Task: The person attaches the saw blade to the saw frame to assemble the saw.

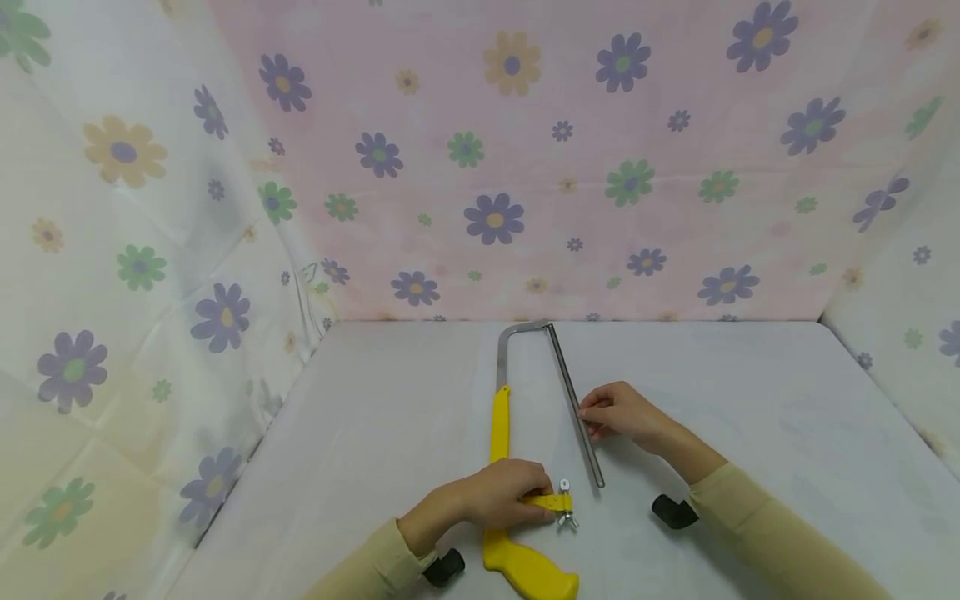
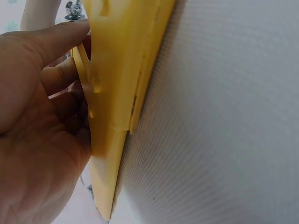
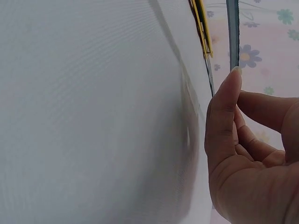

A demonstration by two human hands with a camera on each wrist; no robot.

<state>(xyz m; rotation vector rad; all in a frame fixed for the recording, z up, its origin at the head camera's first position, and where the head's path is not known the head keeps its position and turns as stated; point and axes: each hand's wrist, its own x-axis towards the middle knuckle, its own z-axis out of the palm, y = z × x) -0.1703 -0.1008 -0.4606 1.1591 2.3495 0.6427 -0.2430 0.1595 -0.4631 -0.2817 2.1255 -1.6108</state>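
The saw point(image 1: 500, 425) lies on the table point(image 1: 375, 433), its metal bow at the far side and its yellow handle point(image 1: 536, 573) toward the person. The left hand point(image 1: 501, 494) grips the yellow frame just above the handle, fingers curled round it beside the short arm point(image 1: 555, 502) that carries the wing nut point(image 1: 567, 522). The right hand point(image 1: 621, 414) pinches the blade point(image 1: 567, 379) near its middle between thumb and fingers; the right wrist view shows its toothed edge.

The work looks about half way between a mounted and a loose blade. At the far end, the blade meets the tip of the bow, though whether it is hooked there is too small to tell. Its near end is free, slanting out to the right, beside the short arm but apart from it. If the blade is being fitted, joining that near end and tightening the wing nut seem to be left; if it is being taken off, only the far end remains to be parted. The pictures do not settle which.
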